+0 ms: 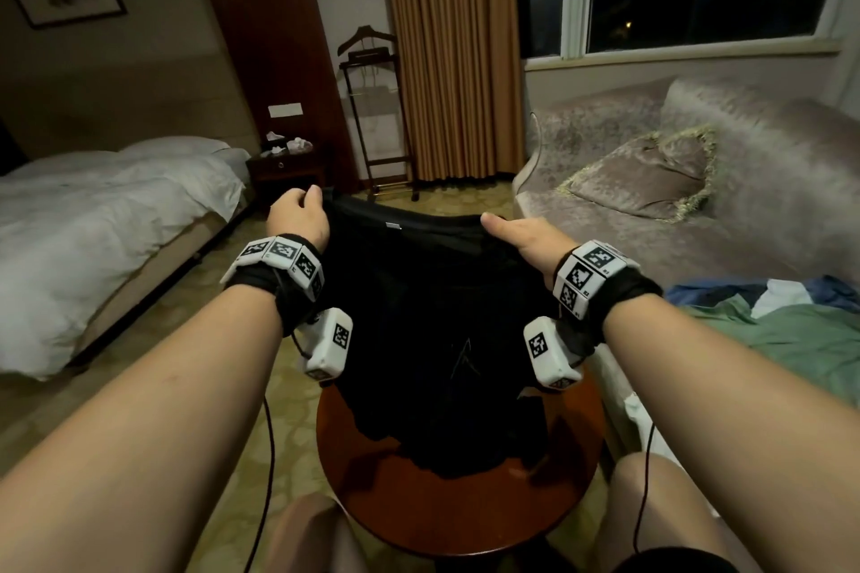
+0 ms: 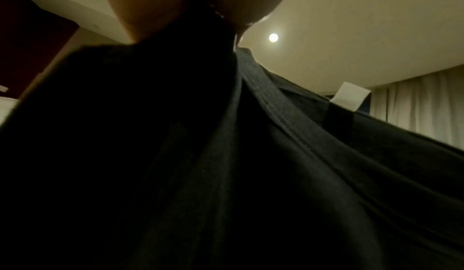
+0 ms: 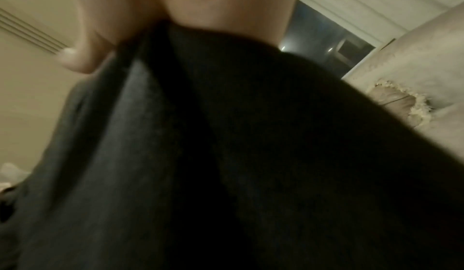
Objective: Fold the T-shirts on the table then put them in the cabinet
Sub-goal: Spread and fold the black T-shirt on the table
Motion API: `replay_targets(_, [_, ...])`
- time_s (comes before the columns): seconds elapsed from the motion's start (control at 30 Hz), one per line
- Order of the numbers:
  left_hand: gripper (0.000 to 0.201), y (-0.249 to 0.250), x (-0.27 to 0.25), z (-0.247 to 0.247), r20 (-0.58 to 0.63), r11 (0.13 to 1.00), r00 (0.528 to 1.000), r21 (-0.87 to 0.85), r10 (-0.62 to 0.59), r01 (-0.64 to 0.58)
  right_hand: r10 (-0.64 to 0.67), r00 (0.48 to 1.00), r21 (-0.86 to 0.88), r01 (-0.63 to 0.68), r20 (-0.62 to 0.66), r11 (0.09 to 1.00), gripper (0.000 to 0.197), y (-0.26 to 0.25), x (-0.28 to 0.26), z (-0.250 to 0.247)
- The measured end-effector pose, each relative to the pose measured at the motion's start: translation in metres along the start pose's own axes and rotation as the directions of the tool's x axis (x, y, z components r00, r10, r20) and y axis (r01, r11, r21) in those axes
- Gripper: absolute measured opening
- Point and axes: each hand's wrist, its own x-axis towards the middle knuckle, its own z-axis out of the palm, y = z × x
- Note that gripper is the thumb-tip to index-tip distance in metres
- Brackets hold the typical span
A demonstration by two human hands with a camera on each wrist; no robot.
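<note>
The black T-shirt hangs at frame centre, held up by its top edge. The left hand has its grip clamped on the upper left corner; the right hand pinches the upper right corner, thumb on top. The held edge runs left to right between the 2 hands; the body of the shirt drops toward the lower frame, its hem bunched on the round wooden desk. Both hands are equally near. More garments lie at right; no cabinet is in view.

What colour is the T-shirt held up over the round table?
Black T-shirt, with a small white neck label; the head view shows it best.
</note>
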Motion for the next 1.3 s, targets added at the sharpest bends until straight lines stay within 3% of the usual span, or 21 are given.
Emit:
replay_targets(0.13, [0.038, -0.017, 0.001, 0.01, 0.081, 0.999, 0.997, 0.045, -0.015, 0.012, 0.085, 0.982, 0.059, -0.096, 0.171, 0.994, 0.011, 0.008, 0.004, -0.004])
replay_targets(0.23, [0.039, -0.028, 0.005, 0.016, 0.167, 0.996, 0.984, 0.074, -0.053, 0.041, 0.161, 0.964, 0.059, -0.177, 0.214, 0.982, 0.012, 0.013, 0.009, -0.009])
replay_targets(0.4, [0.039, -0.044, 0.009, 0.024, 0.327, 0.991, 0.939, 0.113, -0.109, 0.075, 0.189, 0.982, 0.02, -0.189, -0.006, 0.982, 0.017, 0.029, 0.025, -0.016])
replay_targets(0.6, [0.037, -0.045, 0.008, 0.022, 0.37, 0.996, 0.927, 0.084, -0.067, 0.038, -0.021, 0.953, -0.244, -0.056, -0.302, 0.968, 0.056, 0.03, 0.038, -0.014])
replay_targets(0.77, [0.04, -0.029, 0.005, 0.007, 0.332, 0.997, 0.94, 0.016, -0.082, 0.081, -0.131, 0.914, -0.355, -0.015, -0.384, 0.935, 0.042, 0.009, 0.04, -0.006])
replay_targets(0.9, [0.039, -0.012, 0.004, -0.013, 0.391, 0.985, 0.915, -0.089, -0.104, 0.149, -0.199, 0.886, -0.389, 0.023, -0.419, 0.921, 0.031, -0.014, 0.035, -0.005])
replay_targets(1.0, [0.028, -0.002, -0.001, -0.033, 0.422, 0.942, 0.896, -0.224, -0.137, 0.249, -0.231, 0.849, -0.442, -0.003, -0.475, 0.897, 0.037, -0.036, 0.021, -0.004])
replay_targets(1.13, [0.03, 0.024, -0.014, -0.065, 0.329, 0.996, 0.944, -0.089, 0.01, 0.02, -0.327, 0.784, -0.468, 0.052, -0.528, 0.882, 0.028, -0.07, -0.004, -0.002])
replay_targets(1.3, [0.035, 0.054, -0.028, -0.111, 0.093, 0.989, 0.987, -0.077, 0.132, -0.125, -0.45, 0.73, -0.518, 0.153, -0.515, 0.842, 0.023, -0.11, -0.04, -0.006])
